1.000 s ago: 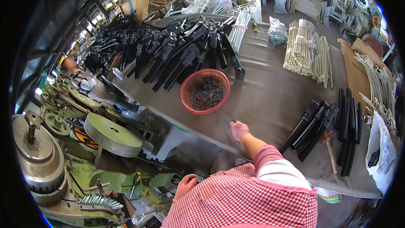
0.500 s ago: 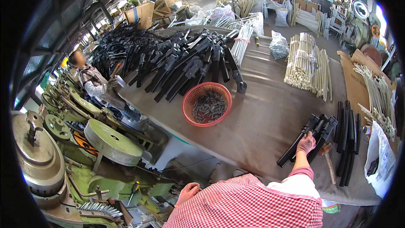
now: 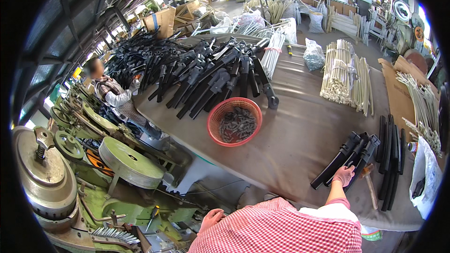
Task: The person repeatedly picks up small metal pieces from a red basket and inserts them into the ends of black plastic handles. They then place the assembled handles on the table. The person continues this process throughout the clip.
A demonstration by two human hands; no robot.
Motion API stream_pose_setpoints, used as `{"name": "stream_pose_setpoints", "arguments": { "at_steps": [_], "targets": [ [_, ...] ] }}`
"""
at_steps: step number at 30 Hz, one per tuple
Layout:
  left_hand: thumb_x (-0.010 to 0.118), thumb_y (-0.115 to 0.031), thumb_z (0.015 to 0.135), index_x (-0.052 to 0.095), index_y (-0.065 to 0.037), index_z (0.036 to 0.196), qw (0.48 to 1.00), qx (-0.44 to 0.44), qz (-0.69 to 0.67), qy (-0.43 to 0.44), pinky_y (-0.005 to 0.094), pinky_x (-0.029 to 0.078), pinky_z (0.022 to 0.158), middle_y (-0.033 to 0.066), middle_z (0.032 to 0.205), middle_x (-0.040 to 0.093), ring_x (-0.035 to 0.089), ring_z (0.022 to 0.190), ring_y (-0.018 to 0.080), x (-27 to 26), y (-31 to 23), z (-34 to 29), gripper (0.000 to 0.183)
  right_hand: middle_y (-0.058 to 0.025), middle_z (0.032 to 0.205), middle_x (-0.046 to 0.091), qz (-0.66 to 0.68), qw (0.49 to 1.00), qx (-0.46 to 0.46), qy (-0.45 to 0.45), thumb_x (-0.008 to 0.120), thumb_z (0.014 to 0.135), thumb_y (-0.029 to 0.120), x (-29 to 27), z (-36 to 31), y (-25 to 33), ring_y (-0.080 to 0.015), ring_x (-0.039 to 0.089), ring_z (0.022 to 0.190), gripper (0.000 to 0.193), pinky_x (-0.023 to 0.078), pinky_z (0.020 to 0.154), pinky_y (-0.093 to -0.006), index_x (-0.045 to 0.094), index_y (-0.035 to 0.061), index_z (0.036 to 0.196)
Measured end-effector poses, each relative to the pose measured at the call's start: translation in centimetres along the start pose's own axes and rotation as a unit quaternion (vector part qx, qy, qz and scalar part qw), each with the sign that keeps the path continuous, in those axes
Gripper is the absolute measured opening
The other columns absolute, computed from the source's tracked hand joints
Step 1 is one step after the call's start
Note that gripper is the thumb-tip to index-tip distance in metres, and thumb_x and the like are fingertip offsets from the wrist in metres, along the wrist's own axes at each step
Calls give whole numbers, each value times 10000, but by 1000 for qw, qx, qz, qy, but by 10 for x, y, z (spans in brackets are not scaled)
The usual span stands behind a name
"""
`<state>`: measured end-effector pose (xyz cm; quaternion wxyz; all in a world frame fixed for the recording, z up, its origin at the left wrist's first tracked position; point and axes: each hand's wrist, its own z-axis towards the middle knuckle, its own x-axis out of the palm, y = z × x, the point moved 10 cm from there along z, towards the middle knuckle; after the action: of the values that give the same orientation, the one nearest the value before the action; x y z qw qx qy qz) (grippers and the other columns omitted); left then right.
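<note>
At the right of the table lies a small group of black tubes (image 3: 327,169) with thick black joint fittings at their far ends. My right hand (image 3: 343,175) is closed round the middle tube of this group; its fingertips are partly hidden. A wooden-handled hammer (image 3: 371,189) lies just right of that hand. Beyond the hammer is a row of plain black tubes (image 3: 386,154). Low in front of my body, off the table's near edge, my left hand (image 3: 212,219) has its fingers curled together, with no object visible in them.
A red plastic basket (image 3: 257,131) holds small dark pieces. Behind it is a large heap of black tubes with fittings (image 3: 211,72). Pale rod bundles (image 3: 338,77) stand at the far right; a white sack (image 3: 427,178) is at the right edge. Green machinery (image 3: 131,161) and another person (image 3: 117,96) are left.
My right hand has slid nearer along the tubes, away from their fittings. The view has shifted slightly. The other person's hands have moved, and the white thing by them no longer shows.
</note>
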<state>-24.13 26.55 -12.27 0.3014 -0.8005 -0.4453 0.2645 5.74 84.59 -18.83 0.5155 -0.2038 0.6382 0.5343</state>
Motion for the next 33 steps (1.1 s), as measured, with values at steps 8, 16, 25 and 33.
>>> {"name": "stream_pose_setpoints", "arguments": {
  "at_steps": [8,16,25,33],
  "targets": [
    [601,-274,991,629,-36,1215,1000,7,14,22,292,499,903,54,1097,683,636,1013,138,8,6,7,328,-248,1085,661,-74,985,-78,133,645,882,219,25,11,32,-404,673,996,354,556,845,-471,491,21,1133],
    [639,-215,972,581,12,1204,997,29,-48,46,276,537,793,114,1003,685,654,892,153,16,7,13,330,-232,1026,708,152,972,60,172,602,782,84,73,44,-9,-390,687,975,238,523,852,-428,670,-40,973],
    [604,-118,969,591,8,1100,973,137,-65,176,270,501,690,51,889,605,581,749,131,46,-63,18,181,23,908,635,607,729,-36,314,742,837,32,43,-24,47,-100,552,775,308,470,739,-252,657,3,1131],
    [617,-158,980,530,-44,1239,892,346,-195,215,268,506,742,36,991,618,603,891,120,104,-268,21,297,11,891,611,558,527,-117,630,722,865,73,-81,-287,207,-87,564,748,175,462,631,-251,631,61,1014]
  ]
}}
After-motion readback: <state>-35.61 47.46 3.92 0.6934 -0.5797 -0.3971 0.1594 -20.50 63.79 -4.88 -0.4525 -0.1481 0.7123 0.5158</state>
